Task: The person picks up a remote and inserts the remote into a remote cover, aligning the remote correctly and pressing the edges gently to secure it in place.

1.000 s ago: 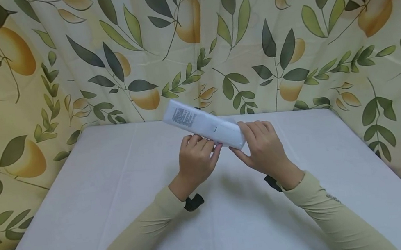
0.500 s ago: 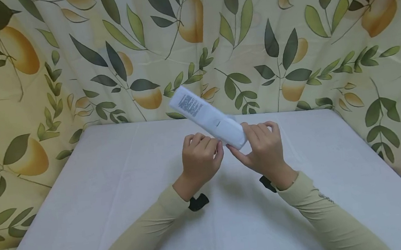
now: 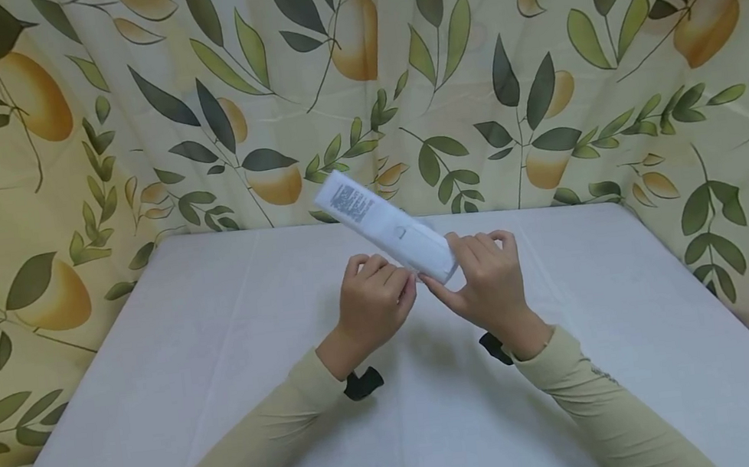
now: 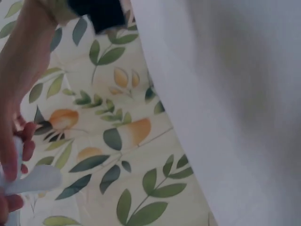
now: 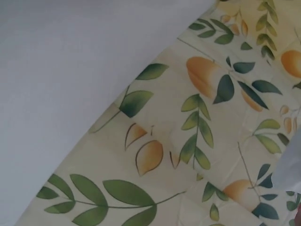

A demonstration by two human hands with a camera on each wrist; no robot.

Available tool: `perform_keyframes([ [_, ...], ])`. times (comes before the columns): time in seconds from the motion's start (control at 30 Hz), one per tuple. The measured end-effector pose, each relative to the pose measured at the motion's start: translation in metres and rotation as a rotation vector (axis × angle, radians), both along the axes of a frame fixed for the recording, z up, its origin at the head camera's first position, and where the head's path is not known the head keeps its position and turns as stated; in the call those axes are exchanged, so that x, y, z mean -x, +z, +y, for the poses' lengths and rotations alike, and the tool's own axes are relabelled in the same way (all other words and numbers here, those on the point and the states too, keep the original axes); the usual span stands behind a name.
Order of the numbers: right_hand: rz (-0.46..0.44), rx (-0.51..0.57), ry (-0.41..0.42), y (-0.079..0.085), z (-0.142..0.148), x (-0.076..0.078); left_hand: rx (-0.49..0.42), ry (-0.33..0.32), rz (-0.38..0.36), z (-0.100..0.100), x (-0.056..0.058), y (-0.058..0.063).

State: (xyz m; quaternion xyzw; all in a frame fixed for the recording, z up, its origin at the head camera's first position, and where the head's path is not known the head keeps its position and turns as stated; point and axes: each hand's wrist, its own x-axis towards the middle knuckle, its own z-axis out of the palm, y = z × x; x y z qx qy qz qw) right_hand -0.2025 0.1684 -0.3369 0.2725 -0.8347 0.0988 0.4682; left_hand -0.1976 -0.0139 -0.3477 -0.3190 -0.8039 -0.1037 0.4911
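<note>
Desk (image 3: 159,412), one: broad, flat. Covered with plain white cloth (image 3: 633,312), matte, laid mostly smooth, showing faint straight creases, some running front to back, one crosswise near the front. Far edge straight, its corners slightly rounded; side edges spread apart toward the front in the head view. On the cloth: soft grey shadows (image 3: 459,362), blurred at their margins.

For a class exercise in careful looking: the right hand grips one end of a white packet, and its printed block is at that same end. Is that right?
Not quite: the head view shows the printed block at the opposite end of the white packet, away from the right hand. The rest is right.
</note>
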Motion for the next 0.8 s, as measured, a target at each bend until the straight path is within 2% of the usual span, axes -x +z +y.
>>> perform_keyframes([
  [0.13,0.018,-0.052,0.011,-0.004,0.003,0.001,0.099,0.036,-0.008,-0.011,0.003,0.004],
  [0.23,0.088,-0.13,0.04,-0.007,0.009,0.002,0.151,0.036,0.07,-0.018,0.003,0.012],
  [0.37,0.198,-0.21,0.121,-0.015,0.019,0.006,0.156,0.064,0.156,-0.023,0.002,0.027],
  [0.47,0.253,-0.231,0.169,-0.019,0.023,0.007,0.2,0.075,0.097,-0.024,0.004,0.031],
  [0.6,0.277,-0.243,0.199,-0.02,0.026,0.005,0.233,0.007,0.012,-0.023,0.005,0.026],
  [0.8,0.236,-0.262,0.218,-0.018,0.026,0.002,0.184,-0.104,0.019,-0.018,0.006,0.021],
])
